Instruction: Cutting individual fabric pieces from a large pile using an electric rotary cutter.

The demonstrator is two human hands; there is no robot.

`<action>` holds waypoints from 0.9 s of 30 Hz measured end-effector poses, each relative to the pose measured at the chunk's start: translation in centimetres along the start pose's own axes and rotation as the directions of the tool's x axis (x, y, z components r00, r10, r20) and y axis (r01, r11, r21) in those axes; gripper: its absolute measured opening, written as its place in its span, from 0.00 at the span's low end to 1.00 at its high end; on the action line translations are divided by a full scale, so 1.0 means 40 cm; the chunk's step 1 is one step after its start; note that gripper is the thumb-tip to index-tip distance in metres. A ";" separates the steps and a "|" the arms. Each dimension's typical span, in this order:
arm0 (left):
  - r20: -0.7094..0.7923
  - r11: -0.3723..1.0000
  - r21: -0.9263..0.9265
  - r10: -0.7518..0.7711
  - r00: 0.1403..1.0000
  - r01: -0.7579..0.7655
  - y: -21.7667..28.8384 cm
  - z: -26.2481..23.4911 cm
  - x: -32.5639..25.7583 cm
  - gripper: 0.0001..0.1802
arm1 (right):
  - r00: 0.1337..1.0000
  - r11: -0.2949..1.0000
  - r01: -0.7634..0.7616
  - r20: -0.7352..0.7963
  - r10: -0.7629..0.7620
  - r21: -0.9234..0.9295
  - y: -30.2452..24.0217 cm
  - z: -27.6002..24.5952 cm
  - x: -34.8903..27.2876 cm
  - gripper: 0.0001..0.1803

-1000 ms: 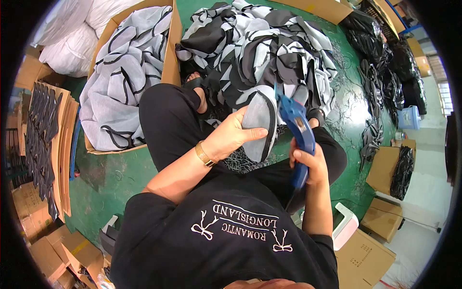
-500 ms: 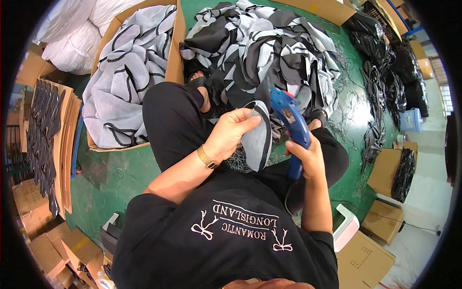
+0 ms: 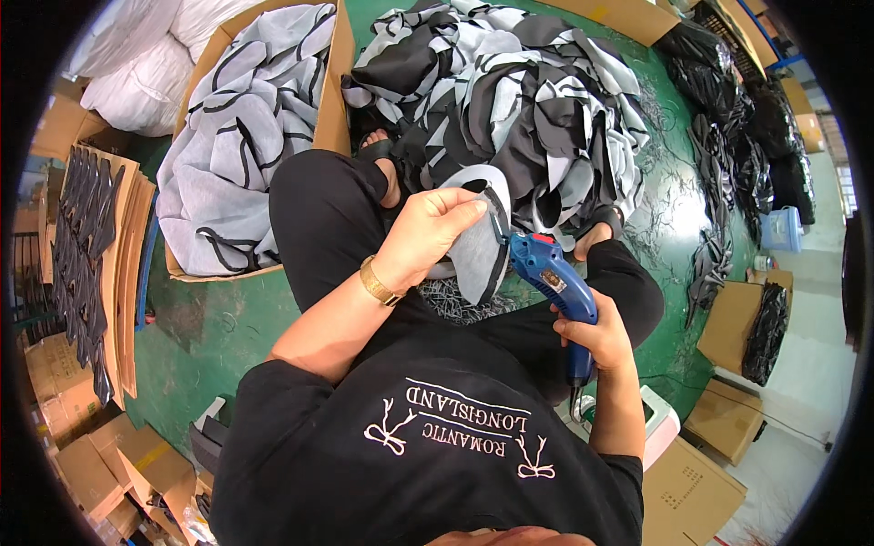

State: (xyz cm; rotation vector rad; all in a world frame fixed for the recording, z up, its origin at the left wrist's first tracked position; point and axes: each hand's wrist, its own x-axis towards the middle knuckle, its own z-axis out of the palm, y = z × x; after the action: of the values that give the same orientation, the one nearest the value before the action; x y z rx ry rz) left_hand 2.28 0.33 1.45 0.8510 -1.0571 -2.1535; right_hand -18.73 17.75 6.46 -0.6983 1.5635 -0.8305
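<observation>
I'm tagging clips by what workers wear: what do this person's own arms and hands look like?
Both forearms are bare, with no gloves on the left hand or the right hand. A gold-coloured link bracelet circles the left wrist. Short black T-shirt sleeves end above the elbows.

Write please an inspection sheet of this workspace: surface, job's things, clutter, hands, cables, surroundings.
Surface: green floor, worn, loose threads at right.
Job's things: grey sole-shaped fabric piece; blue handheld cutter, tip against the piece's edge.
Clutter: heap of grey and black offcuts; cardboard box full of grey pieces.
Hands: left hand grips the piece; right hand grips the cutter.
Cables: cord below the cutter handle.
Surroundings: white sacks, flattened cartons, black bags.
</observation>
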 end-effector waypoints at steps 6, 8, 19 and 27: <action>0.047 0.989 0.144 0.014 0.999 -0.021 0.024 -0.008 -0.008 0.10 | 1.000 1.000 -0.005 0.022 0.004 0.014 -0.005 -0.006 0.004 0.21; 0.044 0.977 0.210 0.025 0.999 -0.034 0.028 -0.008 -0.008 0.10 | 1.000 1.000 -0.010 0.024 0.009 0.017 -0.007 -0.009 0.004 0.21; 0.199 0.916 0.402 -0.066 0.978 -0.020 0.052 -0.019 -0.009 0.08 | 0.997 0.991 0.073 0.039 -0.069 -0.108 -0.012 -0.018 0.018 0.21; 0.124 0.969 0.222 -0.141 0.982 0.111 0.052 -0.024 -0.007 0.09 | 0.977 0.948 0.209 -0.090 -0.193 0.241 -0.015 -0.018 0.052 0.21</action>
State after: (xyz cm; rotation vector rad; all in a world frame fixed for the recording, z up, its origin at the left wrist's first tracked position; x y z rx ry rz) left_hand 3.62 -0.96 2.80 0.8972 -1.3587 -2.2603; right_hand -19.76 15.83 5.83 -0.6590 1.4278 -1.1905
